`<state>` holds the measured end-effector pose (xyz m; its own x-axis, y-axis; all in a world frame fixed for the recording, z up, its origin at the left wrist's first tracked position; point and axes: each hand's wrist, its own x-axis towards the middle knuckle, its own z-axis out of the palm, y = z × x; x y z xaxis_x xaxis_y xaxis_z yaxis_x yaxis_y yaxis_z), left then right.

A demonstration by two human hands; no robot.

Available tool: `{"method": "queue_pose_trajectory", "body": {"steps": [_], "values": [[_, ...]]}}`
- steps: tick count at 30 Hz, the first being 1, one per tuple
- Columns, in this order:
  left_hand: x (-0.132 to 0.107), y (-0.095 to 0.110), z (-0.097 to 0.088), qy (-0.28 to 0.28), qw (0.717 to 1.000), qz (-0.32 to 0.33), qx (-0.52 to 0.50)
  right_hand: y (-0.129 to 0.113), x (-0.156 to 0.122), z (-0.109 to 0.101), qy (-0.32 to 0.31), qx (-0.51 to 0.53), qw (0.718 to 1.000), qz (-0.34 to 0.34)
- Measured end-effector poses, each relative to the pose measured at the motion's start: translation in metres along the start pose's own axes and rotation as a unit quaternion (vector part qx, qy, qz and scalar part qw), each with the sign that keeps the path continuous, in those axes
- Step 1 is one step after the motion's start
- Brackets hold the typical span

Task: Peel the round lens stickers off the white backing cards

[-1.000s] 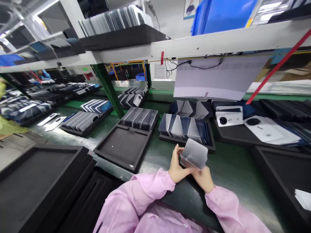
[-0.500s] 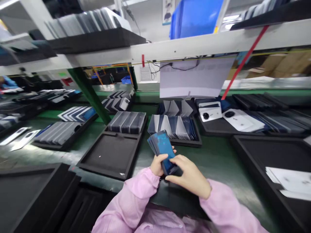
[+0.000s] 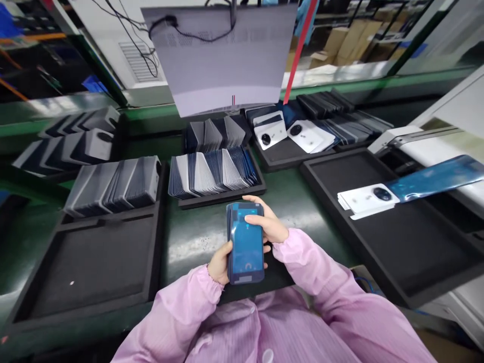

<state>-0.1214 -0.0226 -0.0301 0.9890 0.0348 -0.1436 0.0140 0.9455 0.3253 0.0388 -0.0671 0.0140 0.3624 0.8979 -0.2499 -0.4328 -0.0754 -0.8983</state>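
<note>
Between my hands is a stack of phone panels (image 3: 247, 247), its top one faced with shiny blue film. My left hand (image 3: 220, 263) grips the stack's left edge, thumb on the side and some fingertips showing past the right edge. My right hand (image 3: 271, 226) holds the upper right, with its thumb laid across the top panel and a finger behind the top edge. Just beyond the stack, a black tray (image 3: 223, 199) carries a dense row of upright grey and dark blue panels (image 3: 212, 171).
On the left lies a black tray (image 3: 94, 267) with upright panels (image 3: 113, 184) at its back. To the right, white panels (image 3: 365, 198) and a blue film strip (image 3: 442, 176) rest over another black tray (image 3: 427, 252). A monitor's back (image 3: 227, 60) hangs ahead.
My view has swung right and downward. The fanned stack is now squared up and more upright, and my right hand has moved from its lower end to its upper right.
</note>
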Motion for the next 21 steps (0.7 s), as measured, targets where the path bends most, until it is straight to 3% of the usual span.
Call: {"method": "queue_pose_trajectory", "body": {"steps": [4,11,17,21], "values": [[-0.004,0.003,0.012,-0.013,0.999,-0.018,0.041,-0.004,0.005,-0.008,0.007,0.019,1.000,-0.023],[-0.009,0.007,0.022,0.023,0.994,-0.003,0.108,-0.002,0.001,-0.013,-0.072,0.034,0.997,-0.025],[-0.008,0.009,0.013,0.110,0.977,0.094,0.157,0.006,-0.006,-0.013,-0.177,-0.128,0.976,-0.017],[-0.008,0.013,0.013,0.146,0.966,0.124,0.174,0.013,-0.010,-0.010,-0.162,-0.161,0.972,-0.062]]}}
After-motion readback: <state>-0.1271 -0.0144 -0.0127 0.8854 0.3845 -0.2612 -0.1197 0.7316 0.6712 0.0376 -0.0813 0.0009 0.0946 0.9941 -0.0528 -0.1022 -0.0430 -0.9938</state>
